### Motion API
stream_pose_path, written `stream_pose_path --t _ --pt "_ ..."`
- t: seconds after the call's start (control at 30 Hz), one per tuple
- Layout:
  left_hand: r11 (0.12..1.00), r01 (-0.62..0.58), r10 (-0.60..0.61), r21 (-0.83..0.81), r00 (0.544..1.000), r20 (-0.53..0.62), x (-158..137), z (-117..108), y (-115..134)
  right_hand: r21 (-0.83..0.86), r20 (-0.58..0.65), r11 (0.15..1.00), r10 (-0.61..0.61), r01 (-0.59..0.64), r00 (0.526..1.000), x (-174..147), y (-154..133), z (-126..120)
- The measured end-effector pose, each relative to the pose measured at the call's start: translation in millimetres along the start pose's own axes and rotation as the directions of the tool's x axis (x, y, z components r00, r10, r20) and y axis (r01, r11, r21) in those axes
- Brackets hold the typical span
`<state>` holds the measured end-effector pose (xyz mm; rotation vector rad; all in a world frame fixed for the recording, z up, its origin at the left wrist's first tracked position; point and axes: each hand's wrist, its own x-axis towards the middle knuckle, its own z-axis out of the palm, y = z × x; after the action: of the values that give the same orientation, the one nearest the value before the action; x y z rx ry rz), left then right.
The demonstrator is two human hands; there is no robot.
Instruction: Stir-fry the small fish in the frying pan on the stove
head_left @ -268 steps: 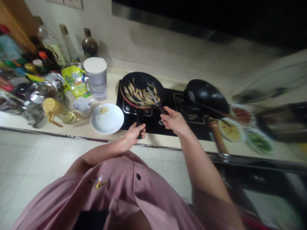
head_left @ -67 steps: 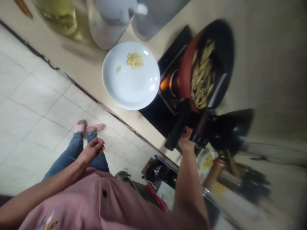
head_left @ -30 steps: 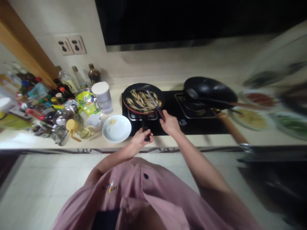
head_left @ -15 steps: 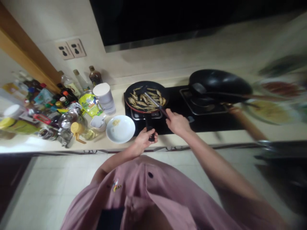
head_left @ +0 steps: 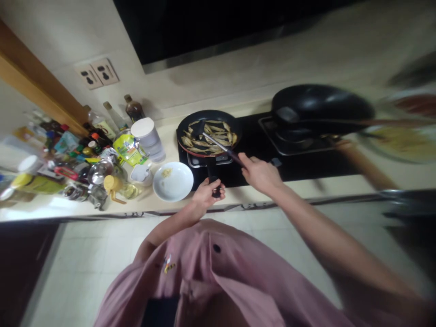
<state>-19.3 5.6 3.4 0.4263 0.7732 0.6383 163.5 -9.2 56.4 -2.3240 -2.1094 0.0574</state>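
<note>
A dark frying pan (head_left: 180, 136) sits on the left burner with several small browned fish (head_left: 221, 135) spread over its base. My left hand (head_left: 206, 192) is closed round the pan's black handle (head_left: 211, 169). My right hand (head_left: 261, 174) grips the dark handle of a spatula (head_left: 220, 146); its metal shaft slopes down to the left into the pan. The spatula's black head is among the fish and hard to make out against the pan. Just left of my left hand stands a white plate (head_left: 179, 188) with yellowish bits on it.
A black wok (head_left: 320, 106) with a wooden handle (head_left: 361, 165) rests on the right burner. Plates of food (head_left: 402, 143) lie beyond it, blurred. Bottles, jars and an oil jug (head_left: 114, 185) crowd the left counter. A dark hood (head_left: 211, 27) hangs above.
The spatula's head has shifted among the fish, and some of them lie differently. My right hand has moved slightly right. My left hand keeps its hold on the pan handle. The view has turned a little.
</note>
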Motion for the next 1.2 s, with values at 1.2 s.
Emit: stream_pose_path --t 1.2 --pt "0.999 -0.009 0.005 -0.037 0.996 -0.090 0 11 0 0.046 -0.016 0.987 0.158 -0.157 0.987 -14 22 -8"
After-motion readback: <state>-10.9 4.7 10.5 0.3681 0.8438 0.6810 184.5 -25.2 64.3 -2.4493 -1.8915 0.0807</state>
